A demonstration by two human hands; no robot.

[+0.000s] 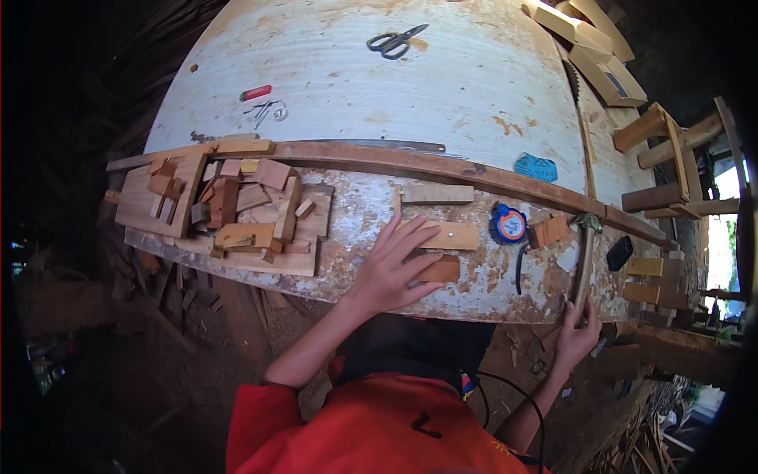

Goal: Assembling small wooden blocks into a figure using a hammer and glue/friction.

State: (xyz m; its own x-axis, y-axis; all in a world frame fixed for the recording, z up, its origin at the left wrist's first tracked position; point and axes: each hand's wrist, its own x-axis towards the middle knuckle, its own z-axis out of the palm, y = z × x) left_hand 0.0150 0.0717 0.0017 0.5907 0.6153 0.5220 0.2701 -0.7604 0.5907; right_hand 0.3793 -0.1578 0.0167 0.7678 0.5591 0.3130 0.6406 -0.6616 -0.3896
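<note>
Head view shows a small reddish-brown wood block (439, 269) lying at the near edge of the worn white bench (474, 79), half under the left hand (392, 270), whose fingers are spread flat and press down on it rather than pinching it; the block sits under the fingertips, toward the hand's right side. Just beyond it lies a paler wood strip (446, 235), which the longer fingers also touch. The right hand (576, 336) curls around the near end of a long handsaw (583, 197), closed on its handle at the bench edge, well right of the block. In my judgement the block could skid off the near edge, since only flat pressure holds it, and the spread fingers would be exposed if the saw comes close. A blue and orange tape measure (509, 224) rests between the two hands, and a heap of wood offcuts (237, 207) lies to the left
</note>
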